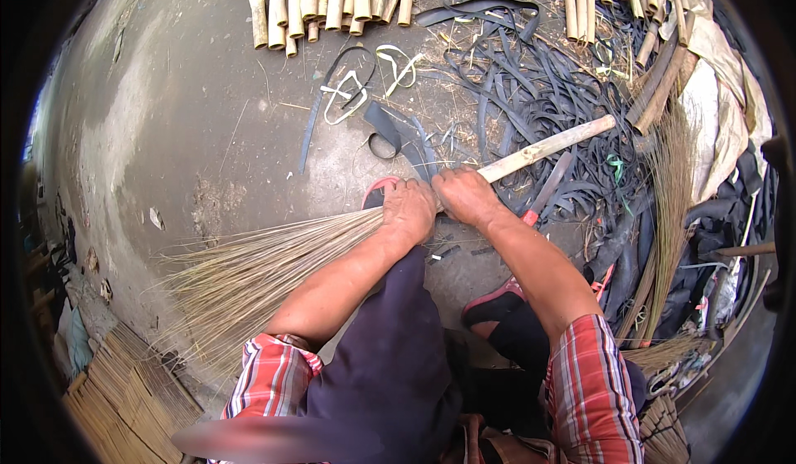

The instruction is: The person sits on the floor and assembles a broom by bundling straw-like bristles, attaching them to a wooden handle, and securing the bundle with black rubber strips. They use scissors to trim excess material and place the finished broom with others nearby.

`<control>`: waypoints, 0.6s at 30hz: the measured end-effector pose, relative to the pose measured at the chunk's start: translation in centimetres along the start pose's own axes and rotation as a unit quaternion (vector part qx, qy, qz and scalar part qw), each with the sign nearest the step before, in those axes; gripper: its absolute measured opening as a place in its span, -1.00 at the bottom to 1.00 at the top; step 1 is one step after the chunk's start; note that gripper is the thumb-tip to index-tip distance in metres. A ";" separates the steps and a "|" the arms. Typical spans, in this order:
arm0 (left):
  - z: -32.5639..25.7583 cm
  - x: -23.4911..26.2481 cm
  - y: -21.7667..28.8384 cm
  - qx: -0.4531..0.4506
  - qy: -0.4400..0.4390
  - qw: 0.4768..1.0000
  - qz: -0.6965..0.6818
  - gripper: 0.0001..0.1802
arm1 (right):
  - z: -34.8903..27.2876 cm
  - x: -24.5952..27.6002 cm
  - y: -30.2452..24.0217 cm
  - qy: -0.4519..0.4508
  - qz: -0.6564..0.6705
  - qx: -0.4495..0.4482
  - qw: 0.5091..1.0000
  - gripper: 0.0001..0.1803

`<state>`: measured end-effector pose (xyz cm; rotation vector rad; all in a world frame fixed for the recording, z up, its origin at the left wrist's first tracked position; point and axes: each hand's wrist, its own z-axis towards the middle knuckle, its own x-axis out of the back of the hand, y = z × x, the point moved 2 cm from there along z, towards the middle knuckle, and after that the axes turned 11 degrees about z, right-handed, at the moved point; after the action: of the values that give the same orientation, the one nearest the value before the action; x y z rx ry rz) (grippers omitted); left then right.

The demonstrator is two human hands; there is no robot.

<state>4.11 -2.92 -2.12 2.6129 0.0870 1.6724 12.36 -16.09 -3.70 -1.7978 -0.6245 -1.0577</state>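
Observation:
A stick broom lies across my knees, its pale bristles fanning out to the left and its bamboo handle pointing up to the right. My left hand is closed round the neck of the bristles. Right beside it, my right hand is closed where the handle meets the bristles. A black rubber strip runs up from between the two hands and curls over the floor. My fingers partly hide the binding, so I cannot tell which fingers pinch the strip.
A knife with a red handle lies right of my right hand. Beyond it spreads a tangled heap of black rubber strips. Bamboo sticks are piled at the far side. Loose bristles stand at the right, and bundled sticks lie lower left.

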 end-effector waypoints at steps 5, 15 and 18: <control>0.8 -0.2 0.5 0.034 -0.050 0.995 -0.077 -0.72 | 0.2 -0.1 0.0 -0.006 0.003 -0.014 1.000 -0.84; 1.6 3.6 0.0 0.065 -0.193 0.976 -0.080 -0.61 | -5.8 6.7 3.0 0.255 0.094 -0.080 0.959 -0.33; 1.7 3.6 0.0 0.069 -0.198 0.975 -0.080 -0.56 | -14.6 8.6 8.8 0.386 0.278 -0.353 0.806 -0.46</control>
<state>7.19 -2.71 0.43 2.8913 0.3994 1.1097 17.73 -33.27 2.59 -1.7179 0.8602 -1.5400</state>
